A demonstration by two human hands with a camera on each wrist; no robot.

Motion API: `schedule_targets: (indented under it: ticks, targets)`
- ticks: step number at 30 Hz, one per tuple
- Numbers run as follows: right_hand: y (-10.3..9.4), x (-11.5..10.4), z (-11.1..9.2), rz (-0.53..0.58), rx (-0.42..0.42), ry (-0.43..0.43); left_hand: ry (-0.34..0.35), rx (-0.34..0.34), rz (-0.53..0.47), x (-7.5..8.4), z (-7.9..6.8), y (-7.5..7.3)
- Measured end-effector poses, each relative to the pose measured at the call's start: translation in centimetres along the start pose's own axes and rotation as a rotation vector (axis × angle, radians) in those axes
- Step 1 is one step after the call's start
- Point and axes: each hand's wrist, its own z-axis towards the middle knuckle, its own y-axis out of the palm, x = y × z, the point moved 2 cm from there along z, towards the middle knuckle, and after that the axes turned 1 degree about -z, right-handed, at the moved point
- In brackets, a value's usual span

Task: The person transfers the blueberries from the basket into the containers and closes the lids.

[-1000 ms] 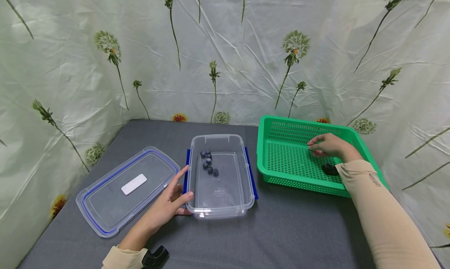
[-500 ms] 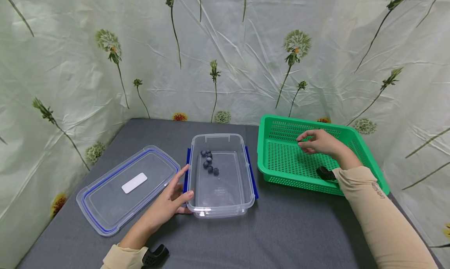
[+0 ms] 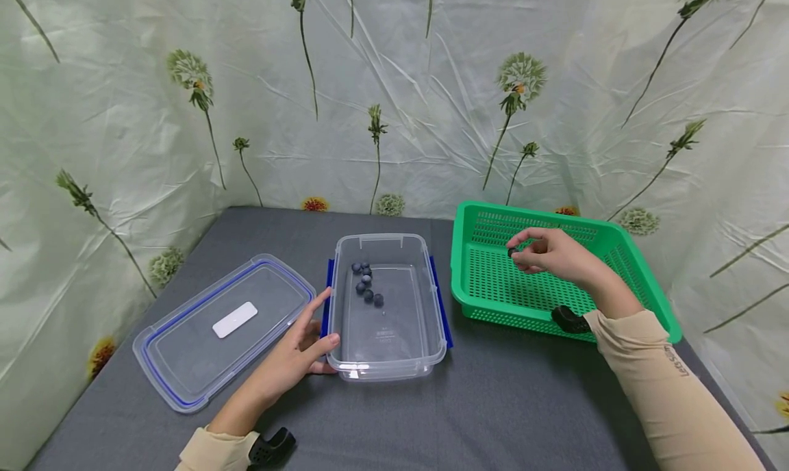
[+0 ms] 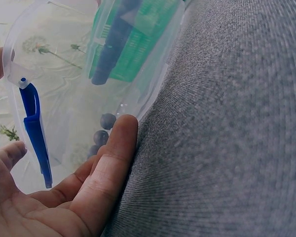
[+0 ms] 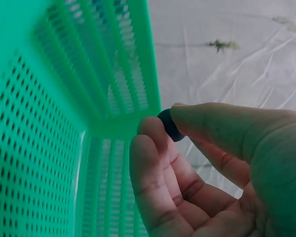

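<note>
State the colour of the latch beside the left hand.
Blue latch, clearest in the left wrist view.

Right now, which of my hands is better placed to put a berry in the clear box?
Your right hand, I'd judge: its fingers pinch a dark berry above the green basket, beside the clear box. Your left hand shows no berry and touches the box's left side, so it likely suits steadying.

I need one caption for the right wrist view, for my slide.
A right hand pinches a small dark berry, with a green perforated basket behind.
</note>
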Motion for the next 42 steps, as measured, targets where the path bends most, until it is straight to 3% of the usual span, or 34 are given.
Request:
schedule_targets:
  ticks: [13,42]
  targets:
    - [3.3,-2.4,-0.1,0.085,0.005,-0.098,0.008,-0.008,-0.003,-0.1,0.0,0.0]
    - [9.9,-6.9,3.5,0.229,-0.094,-0.135,0.024,-0.018,0.003,0.0,0.0,-0.2]
